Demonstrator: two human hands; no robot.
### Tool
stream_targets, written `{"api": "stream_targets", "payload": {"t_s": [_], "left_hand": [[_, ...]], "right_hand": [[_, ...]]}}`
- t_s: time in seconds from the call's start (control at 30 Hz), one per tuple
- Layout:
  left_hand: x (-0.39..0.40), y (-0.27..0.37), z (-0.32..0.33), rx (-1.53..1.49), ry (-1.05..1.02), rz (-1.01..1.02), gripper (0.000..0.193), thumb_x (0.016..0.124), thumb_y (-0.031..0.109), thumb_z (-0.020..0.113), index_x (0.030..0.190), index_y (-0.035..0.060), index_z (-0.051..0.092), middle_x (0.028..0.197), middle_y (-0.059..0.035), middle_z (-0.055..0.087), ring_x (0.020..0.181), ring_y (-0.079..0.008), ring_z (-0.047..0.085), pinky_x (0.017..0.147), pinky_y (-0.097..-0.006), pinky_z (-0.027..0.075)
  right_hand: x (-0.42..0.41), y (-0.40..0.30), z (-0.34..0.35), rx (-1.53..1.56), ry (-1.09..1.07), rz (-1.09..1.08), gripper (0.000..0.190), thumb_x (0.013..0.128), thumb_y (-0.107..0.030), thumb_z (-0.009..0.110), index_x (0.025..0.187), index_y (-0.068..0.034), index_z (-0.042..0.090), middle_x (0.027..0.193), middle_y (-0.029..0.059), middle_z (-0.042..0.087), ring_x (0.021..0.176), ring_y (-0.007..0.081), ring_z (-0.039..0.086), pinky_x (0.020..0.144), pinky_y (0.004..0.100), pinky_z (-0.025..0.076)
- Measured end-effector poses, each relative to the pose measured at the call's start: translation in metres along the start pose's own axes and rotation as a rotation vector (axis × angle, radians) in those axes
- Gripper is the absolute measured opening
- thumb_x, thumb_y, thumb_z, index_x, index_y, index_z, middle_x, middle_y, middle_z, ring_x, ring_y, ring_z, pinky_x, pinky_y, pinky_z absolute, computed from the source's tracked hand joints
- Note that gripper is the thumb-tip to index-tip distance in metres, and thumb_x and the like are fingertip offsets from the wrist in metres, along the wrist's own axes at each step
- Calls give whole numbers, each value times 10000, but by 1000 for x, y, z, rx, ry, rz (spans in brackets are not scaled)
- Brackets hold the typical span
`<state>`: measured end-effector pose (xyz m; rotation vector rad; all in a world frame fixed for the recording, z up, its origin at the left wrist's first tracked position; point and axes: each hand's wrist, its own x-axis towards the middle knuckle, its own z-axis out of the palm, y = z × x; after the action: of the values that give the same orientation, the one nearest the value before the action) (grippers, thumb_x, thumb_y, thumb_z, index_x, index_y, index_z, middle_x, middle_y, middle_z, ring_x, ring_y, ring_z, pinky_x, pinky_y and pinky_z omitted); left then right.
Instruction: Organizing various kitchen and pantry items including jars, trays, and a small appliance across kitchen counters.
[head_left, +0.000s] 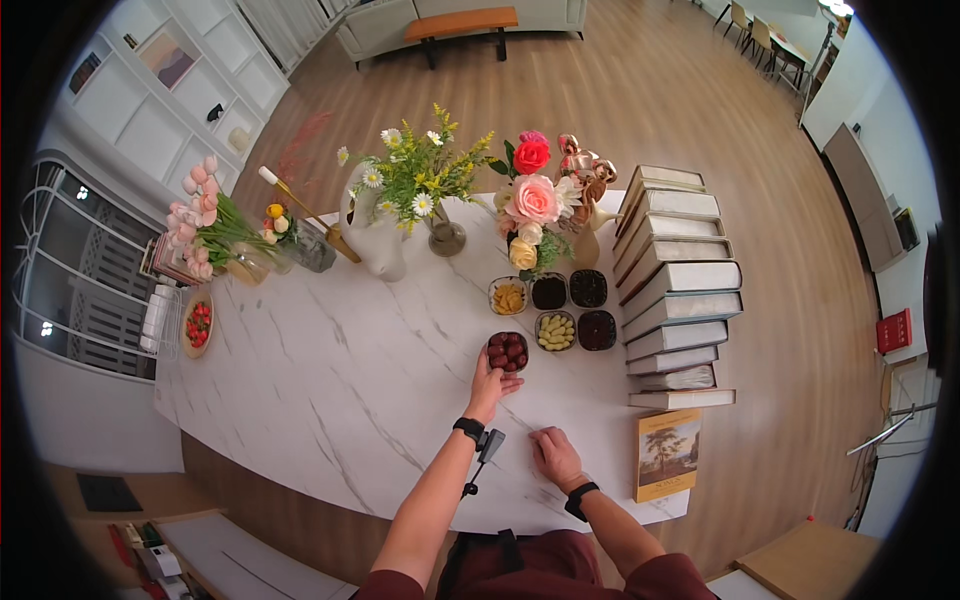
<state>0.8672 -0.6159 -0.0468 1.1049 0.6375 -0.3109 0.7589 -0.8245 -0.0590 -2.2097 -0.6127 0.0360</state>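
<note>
My left hand (490, 386) grips a small bowl of dark red dates (508, 352), with the thumb along its left side and the fingers at its near edge. On the marble-patterned table (300, 375), my right hand (553, 452) rests loosely curled, holding nothing visible. Beyond the dates are a bowl of yellow pieces (508, 296), a bowl of pale green oval pieces (556, 331), a bowl of dark red contents (597, 330) and two bowls of blackish contents (549, 291), (589, 288).
A row of books (679, 300) lines the right side, with a yellow-covered book (667, 456) nearer me. Vases of flowers (448, 236) and a white sculpture (382, 247) stand at the back. A plate of red items (198, 325) lies far left.
</note>
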Motion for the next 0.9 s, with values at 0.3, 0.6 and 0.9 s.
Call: {"api": "stream_targets", "payload": {"t_s": [0.3,0.6,0.9], "left_hand": [[31,18,10,7,-36,-21,701,956,42,359,1564,276,101,1110,-185,583,983,-339,688,876,-448,583],[33,22,4,41,-64,-25,707,973,84,406,1569,286,85,1110,-179,588,988,-330,687,881,-439,577],[-43,-32,-72,208,132,252,573,994,66,511,1524,130,303,1008,-130,631,850,-203,675,772,-332,599]], "right_hand": [[0,0,-1,-13,-17,11,228,834,-56,649,1059,-80,620,993,105,599,931,307,607,798,384,536],[1,-2,-1,-9,-18,12,229,823,-46,651,1048,-77,625,987,106,601,926,306,610,796,380,537],[-2,-1,-6,-17,14,6,194,829,-41,653,1019,-79,639,974,103,603,930,305,610,797,374,534]]}}
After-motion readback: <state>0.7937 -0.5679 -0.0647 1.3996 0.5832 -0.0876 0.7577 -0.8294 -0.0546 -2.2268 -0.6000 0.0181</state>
